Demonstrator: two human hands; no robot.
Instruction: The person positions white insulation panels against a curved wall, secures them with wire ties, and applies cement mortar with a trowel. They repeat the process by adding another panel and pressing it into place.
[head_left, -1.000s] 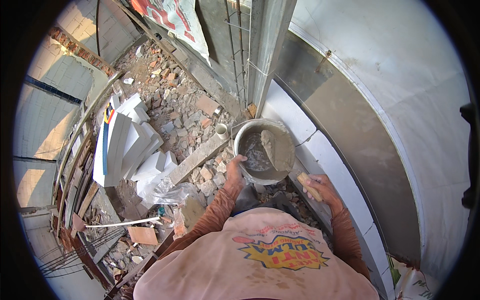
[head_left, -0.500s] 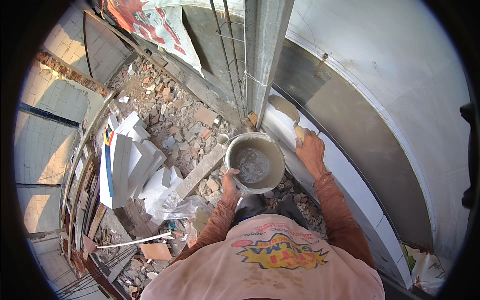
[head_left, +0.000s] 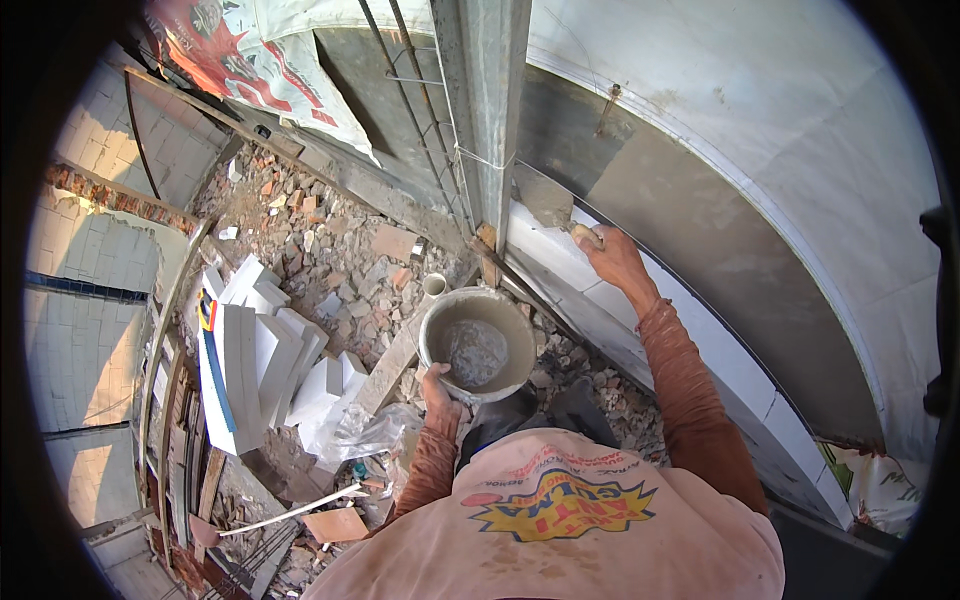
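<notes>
My left hand (head_left: 438,392) grips the near-left rim of a round grey bucket (head_left: 522,375), thumb over the edge. Wet grey mortar residue coats the bucket's inside, with a paler patch at the bottom. My right hand (head_left: 620,262) is closed round the light handle of a trowel (head_left: 586,236). Its blade lies at a patch of grey mortar (head_left: 543,197) on top of the low white block wall (head_left: 690,335), beside the upright post. Blade and mortar are hard to tell apart.
A grey post (head_left: 487,110) and steel rebar (head_left: 415,75) stand at the wall's far end. Loose white blocks (head_left: 232,370) with a blue-bladed handsaw (head_left: 215,370) are stacked at left. Broken rubble (head_left: 345,250), a plank (head_left: 390,365) and clear plastic (head_left: 375,432) cover the ground.
The trowel blade, tilted up by the post before, now lies lower against the wall top. My right wrist has turned. With the view shifted, the bucket appears a little further left and lower.
</notes>
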